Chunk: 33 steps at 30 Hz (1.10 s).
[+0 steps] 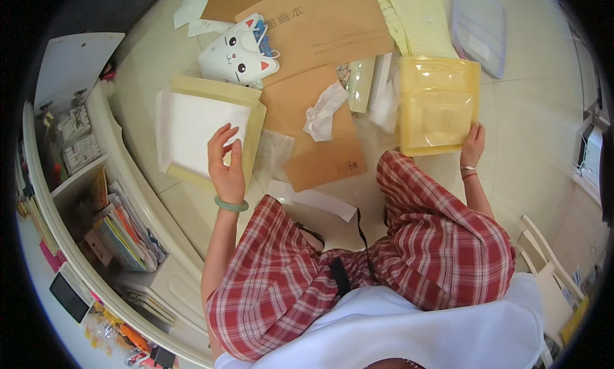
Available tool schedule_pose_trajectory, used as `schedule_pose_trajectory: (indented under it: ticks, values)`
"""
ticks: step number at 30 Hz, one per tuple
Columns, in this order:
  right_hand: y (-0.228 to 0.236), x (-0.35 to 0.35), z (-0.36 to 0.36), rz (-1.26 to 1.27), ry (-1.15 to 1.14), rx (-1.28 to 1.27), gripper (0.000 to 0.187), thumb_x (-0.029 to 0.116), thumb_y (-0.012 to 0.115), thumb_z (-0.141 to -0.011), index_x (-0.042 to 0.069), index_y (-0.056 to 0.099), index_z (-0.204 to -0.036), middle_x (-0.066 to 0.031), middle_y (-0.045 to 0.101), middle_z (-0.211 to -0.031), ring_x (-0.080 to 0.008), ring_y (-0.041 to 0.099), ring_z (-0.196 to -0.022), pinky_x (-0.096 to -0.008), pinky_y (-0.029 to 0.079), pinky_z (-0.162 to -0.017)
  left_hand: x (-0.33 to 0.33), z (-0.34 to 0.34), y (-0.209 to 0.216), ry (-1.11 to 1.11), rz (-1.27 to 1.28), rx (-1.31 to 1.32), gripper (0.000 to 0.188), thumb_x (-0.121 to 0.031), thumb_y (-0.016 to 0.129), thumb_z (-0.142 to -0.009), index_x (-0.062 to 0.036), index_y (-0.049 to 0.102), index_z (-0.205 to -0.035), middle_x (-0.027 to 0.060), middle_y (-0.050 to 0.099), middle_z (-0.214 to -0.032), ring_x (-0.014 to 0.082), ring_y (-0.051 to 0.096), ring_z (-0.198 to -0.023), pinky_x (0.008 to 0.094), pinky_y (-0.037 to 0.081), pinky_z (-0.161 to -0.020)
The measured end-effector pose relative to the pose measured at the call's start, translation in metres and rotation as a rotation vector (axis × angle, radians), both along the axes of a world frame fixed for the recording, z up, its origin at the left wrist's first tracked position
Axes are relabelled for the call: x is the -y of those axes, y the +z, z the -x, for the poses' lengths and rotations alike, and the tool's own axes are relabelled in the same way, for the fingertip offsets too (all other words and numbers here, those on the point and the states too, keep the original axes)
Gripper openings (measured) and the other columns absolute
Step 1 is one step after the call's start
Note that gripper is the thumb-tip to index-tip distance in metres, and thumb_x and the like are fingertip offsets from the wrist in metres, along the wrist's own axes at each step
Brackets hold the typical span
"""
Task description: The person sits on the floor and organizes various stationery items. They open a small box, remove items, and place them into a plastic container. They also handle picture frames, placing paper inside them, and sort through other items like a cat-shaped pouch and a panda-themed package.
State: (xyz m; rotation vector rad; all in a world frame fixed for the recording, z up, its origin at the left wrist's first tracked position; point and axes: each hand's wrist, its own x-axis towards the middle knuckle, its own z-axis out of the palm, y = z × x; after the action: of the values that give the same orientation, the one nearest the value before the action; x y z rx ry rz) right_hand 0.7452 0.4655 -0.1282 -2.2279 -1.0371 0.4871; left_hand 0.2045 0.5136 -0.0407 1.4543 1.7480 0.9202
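My right hand grips the lower right corner of a yellow translucent plastic file case, its fingers partly hidden at the edge. The case lies on the floor to the right, in front of my right knee. Over the right edge of a shallow pale-yellow box, lined in white, hovers my left hand. Its fingers are loosely bent and apart, with nothing between them; a green bangle circles that wrist. A crumpled white tissue rests on a brown paper envelope between my hands.
Farther off lie a large brown drawing-book cover, a white cat-face bag, yellow papers and a clear plastic case. A white strip is near my knees. Shelves stand left, a chair right.
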Motion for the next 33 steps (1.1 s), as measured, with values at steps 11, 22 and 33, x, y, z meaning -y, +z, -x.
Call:
schedule_pose_trajectory:
  ticks: [11,22,33]
  values:
    - [-0.044,0.006,-0.089,0.184,0.029,0.154,0.034,0.020,0.061,-0.088,0.001,0.057,-0.116,-0.0163,0.063,-0.113,-0.0262,0.062,-0.102,-0.0352,0.047,-0.088,0.007,-0.047,-0.013,-0.304,0.328,0.118,0.020,-0.006,0.057,-0.091,-0.0047,0.062,-0.110,0.0111,0.056,-0.119,0.0198,0.059,-0.100,0.0289,0.051,-0.079]
    - [-0.025,0.146,-0.245,0.266,-0.244,0.012,0.040,0.028,0.062,-0.090,0.002,0.059,-0.121,-0.0130,0.065,-0.114,-0.0260,0.063,-0.103,-0.0347,0.048,-0.090,0.005,-0.046,-0.029,-0.222,0.467,0.152,0.027,-0.009,0.062,-0.088,-0.0055,0.060,-0.115,0.0081,0.058,-0.106,0.0170,0.060,-0.090,0.0284,0.050,-0.073]
    - [0.074,-0.103,0.116,0.147,0.396,-0.856,0.031,0.017,0.054,-0.095,-0.004,0.059,-0.118,-0.0128,0.066,-0.110,-0.0203,0.068,-0.089,-0.0293,0.055,-0.076,0.006,-0.097,-0.054,-0.570,0.494,0.141,0.051,-0.019,0.070,-0.084,-0.0125,0.049,-0.130,0.0122,0.055,-0.120,0.0245,0.064,-0.090,0.0354,0.051,-0.081]
